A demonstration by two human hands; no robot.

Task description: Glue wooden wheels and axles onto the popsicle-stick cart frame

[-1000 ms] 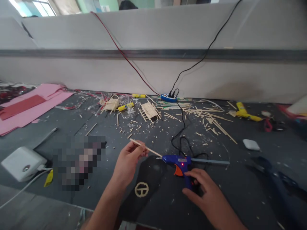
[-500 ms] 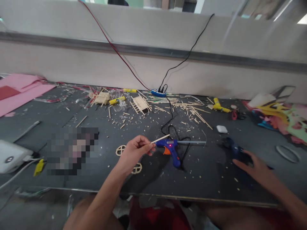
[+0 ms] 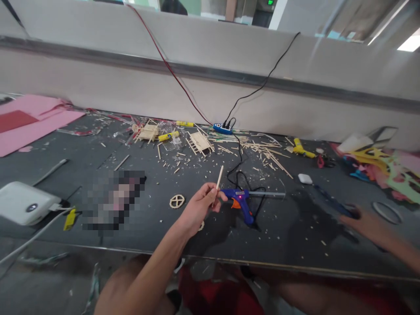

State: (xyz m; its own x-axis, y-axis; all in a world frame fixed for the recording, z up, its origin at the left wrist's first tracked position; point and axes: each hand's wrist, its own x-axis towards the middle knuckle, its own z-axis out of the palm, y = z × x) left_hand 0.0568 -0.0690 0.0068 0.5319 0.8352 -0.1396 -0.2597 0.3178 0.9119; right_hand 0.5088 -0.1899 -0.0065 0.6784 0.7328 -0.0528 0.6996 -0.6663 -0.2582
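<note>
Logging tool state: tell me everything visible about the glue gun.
The glue gun is blue plastic with an orange trigger and a lit red lamp. It lies on its side on the dark table, nozzle toward the left hand, a glue stick protruding from its back and a black cord leaving its handle. No hand touches it.

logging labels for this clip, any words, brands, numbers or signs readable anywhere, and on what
No text can be read in this view.
Blue glue gun: small label on its side, too blurred.
White device: dark round mark, no letters legible.
Green sign above the partition: too small.
Yellow tubes: print unreadable.
</note>
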